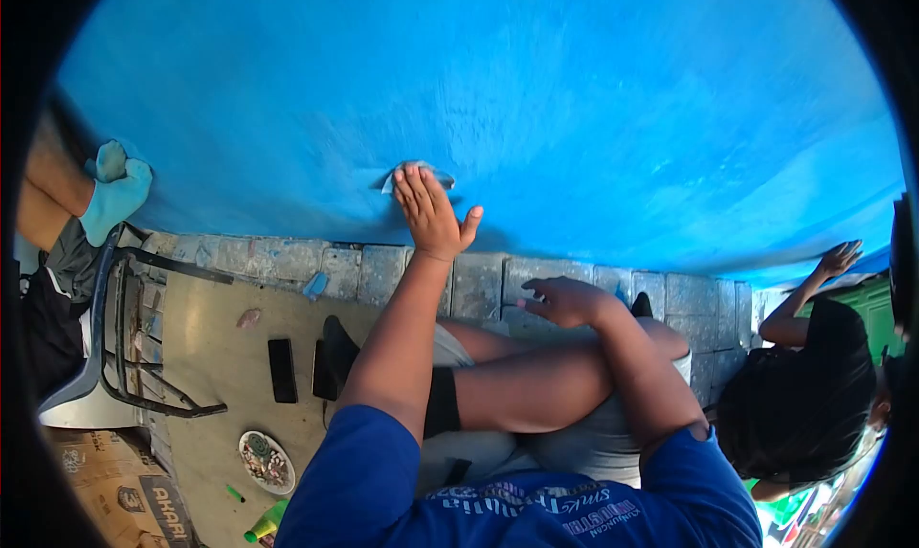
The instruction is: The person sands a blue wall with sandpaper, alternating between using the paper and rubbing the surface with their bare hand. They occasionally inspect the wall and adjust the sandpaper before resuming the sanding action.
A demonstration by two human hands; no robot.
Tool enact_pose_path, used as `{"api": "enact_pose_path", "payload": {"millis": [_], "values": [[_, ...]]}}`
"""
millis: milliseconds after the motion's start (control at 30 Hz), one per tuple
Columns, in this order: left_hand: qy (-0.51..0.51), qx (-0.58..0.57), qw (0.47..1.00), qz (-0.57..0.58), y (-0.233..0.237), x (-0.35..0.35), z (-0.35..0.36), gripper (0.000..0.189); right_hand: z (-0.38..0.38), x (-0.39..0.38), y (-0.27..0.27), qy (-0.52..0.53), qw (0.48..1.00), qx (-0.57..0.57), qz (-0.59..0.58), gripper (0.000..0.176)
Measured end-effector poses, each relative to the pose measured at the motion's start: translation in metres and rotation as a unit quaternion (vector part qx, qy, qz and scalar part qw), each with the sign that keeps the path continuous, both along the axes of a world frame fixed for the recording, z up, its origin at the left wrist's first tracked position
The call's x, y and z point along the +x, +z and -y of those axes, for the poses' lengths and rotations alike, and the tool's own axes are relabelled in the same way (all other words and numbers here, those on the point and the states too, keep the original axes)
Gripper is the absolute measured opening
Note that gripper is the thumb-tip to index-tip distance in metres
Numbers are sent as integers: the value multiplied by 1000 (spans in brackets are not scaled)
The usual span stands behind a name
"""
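My left hand (436,215) lies flat over a crumpled grey sheet (444,178), pressing it against the large blue surface (574,89). Its fingers point up and the thumb is spread to the right. The sheet shows on both sides of the fingers; its material is too small to tell. My right hand (567,302) hovers over my crossed legs, below the lower edge of the blue surface, with the fingers loosely apart and nothing in them.
Two dark phones (282,370), a plate of small bits (266,462) and a green bottle (268,521) are at lower left. A metal-framed chair (113,328) and cardboard box (115,491) stand left. A gloved co-worker's hand (117,192) and another person (804,395) flank me.
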State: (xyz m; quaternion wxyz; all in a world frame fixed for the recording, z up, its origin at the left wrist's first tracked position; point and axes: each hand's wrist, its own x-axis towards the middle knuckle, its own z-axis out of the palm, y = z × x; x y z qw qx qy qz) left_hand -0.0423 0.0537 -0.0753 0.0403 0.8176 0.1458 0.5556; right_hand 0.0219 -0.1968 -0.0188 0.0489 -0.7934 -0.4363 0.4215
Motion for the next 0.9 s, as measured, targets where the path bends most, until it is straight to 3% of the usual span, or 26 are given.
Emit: {"api": "enact_pose_path", "payload": {"millis": [67,167,200,333,433,533,700,767,900], "values": [[-12,-30,999,38,18,6,6,98,5,-7,-2,8,1000,-4,25,78],[-71,-13,997,25,137,-9,-7,97,0,2,12,8,1000,11,16,79],[-57,-7,998,19,147,-11,-15,97,1,-5,13,-9,999,31,-19,79],[31,-79,995,45,58,0,-8,97,0,-3,15,7,1000,25,2,77],[-22,-180,975,129,60,12,31,101,-3,-2,10,26,999,-23,35,77],[-78,-135,986,62,70,21,59,104,-4,-9,9,28,999,18,5,77],[-28,-102,993,49,80,16,2,104,-3,-7,17,10,1000,0,-17,78],[29,-132,980,144,106,5,-23,101,4,-4,9,-2,1000,-17,1,79],[4,-197,969,150,109,9,22,91,6,-4,5,-3,999,22,29,79]]}}
